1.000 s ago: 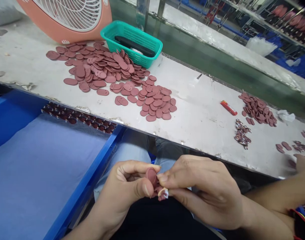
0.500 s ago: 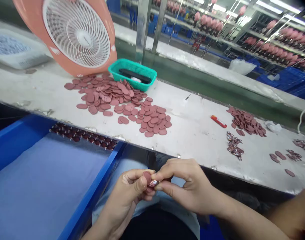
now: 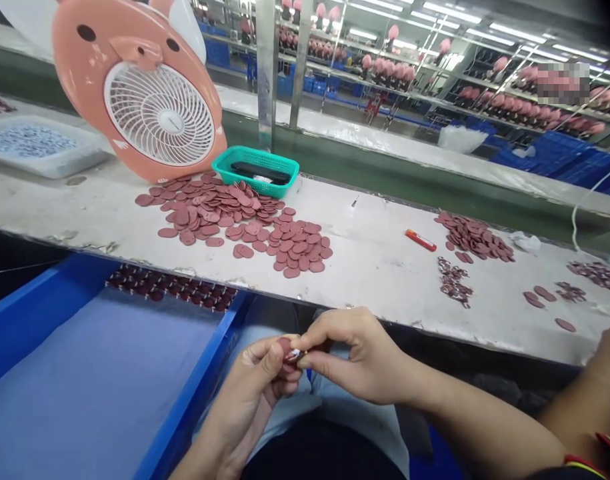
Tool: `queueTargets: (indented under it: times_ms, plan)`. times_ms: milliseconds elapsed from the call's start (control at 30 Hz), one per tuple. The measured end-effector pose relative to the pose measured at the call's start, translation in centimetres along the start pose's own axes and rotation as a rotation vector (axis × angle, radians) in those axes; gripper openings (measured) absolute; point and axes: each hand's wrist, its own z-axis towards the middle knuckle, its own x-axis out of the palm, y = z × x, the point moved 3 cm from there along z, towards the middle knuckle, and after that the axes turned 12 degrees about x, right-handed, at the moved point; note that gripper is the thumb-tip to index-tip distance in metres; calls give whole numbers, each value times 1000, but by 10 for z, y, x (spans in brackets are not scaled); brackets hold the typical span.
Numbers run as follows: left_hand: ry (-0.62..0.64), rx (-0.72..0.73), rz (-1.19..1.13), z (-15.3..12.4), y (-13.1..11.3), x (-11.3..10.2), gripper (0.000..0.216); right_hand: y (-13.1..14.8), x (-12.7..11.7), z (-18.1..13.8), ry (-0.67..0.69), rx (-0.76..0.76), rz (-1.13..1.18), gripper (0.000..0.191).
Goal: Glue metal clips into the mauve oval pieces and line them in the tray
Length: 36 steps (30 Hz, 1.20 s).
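A: Hands?
B: Both closed, pinching at lap height. Left hand (image 3: 249, 390) grips a mauve oval piece (image 3: 285, 347); right hand (image 3: 357, 357) pinches a white-and-red scrap (image 3: 295, 354) at its edge (too small to read).
A: Around them?
B: Blue tray (image 3: 195, 353) just left, dark pieces (image 3: 169, 291) lined along its far side. Mauve ovals (image 3: 209, 213) heaped on the bench (image 3: 369, 280), teal basket (image 3: 255, 157) behind, pink fan (image 3: 159, 120) beyond.

Basket (image 3: 257, 189) beside fan (image 3: 159, 120), discs (image 3: 289, 247) on workbench (image 3: 375, 273)
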Motion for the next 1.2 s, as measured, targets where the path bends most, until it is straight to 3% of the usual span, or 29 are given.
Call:
queueTargets:
  times_ms: [333, 500, 700, 1033, 1200]
  plan:
    - [117, -18, -26, 5, 3, -13, 34, 3, 4, 0, 20, -64, -22, 12]
    - [91, -22, -43, 8, 0, -16, 34, 1, 0, -3, 5, -109, -64, 57]
    - [75, -42, -20, 12, -2, -17, 37, -7, -2, 4, 56, -58, -33, 24]
    - [170, -49, 15, 16, -4, -22, 37, -19, 10, 17, 131, 47, 155, 24]
    - [194, -37, 22, 22, -8, -26, 50, -19, 15, 25, 56, -22, 202, 15]
